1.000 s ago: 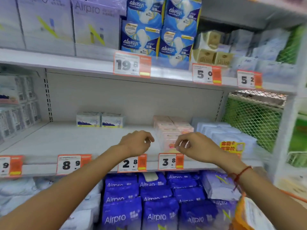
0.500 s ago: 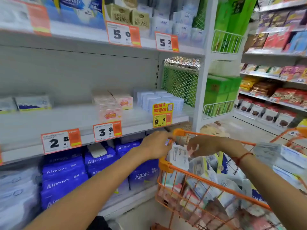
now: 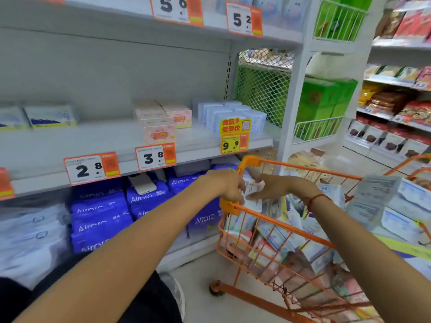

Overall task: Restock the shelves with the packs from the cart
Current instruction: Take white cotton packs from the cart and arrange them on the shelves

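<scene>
Pick-up step. Left hand (image 3: 229, 186) and right hand (image 3: 271, 188) both pinch white pack (image 3: 253, 194) over cart (image 3: 275, 223) near corner. Next: lift clear, carry to shelf (image 3: 70, 143) on left.

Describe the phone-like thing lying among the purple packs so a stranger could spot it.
Find the white price tag reading 3.8 on the grey middle shelf edge. Just below it, a flat, pale beige rectangular slab lies atop the purple Airpro packs. It alone is smooth, unprinted and hard-edged among soft wrappers.
</scene>
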Demonstrator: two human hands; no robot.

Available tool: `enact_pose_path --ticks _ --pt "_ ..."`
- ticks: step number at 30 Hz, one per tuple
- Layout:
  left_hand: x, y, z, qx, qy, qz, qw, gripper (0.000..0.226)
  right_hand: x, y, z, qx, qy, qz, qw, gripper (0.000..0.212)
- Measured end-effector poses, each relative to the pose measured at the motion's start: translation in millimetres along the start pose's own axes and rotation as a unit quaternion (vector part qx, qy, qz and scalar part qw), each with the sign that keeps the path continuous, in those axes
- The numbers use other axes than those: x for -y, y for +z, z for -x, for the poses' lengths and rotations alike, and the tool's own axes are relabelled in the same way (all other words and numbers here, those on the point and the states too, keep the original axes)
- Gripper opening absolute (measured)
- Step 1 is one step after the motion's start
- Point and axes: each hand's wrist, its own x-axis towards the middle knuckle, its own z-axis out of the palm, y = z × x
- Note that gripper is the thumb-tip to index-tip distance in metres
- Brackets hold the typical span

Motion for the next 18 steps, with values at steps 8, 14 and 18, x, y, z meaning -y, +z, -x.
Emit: enact_pose_path --ticks 8,14,18 --pt "30.1 14.0 12.0 -0.056 -0.016 0.042 0.997 0.055 25.9 -3.0 -2.5 0.008 0.005 0.002 1.0 0.075" --pt "28.4 6.5 20.7 -0.09 -0.02 -0.073 0.993 0.042 30.7 -18.2 5.2 -0.017 0.018 -0.033 0.999 0.044" --pt "23.2 8.2 18.2 -0.137 -0.043 -0.204 0.968 0.043 32.1 -15.1 26.2 -0.054 0.072 0.076 0.993 0.033"
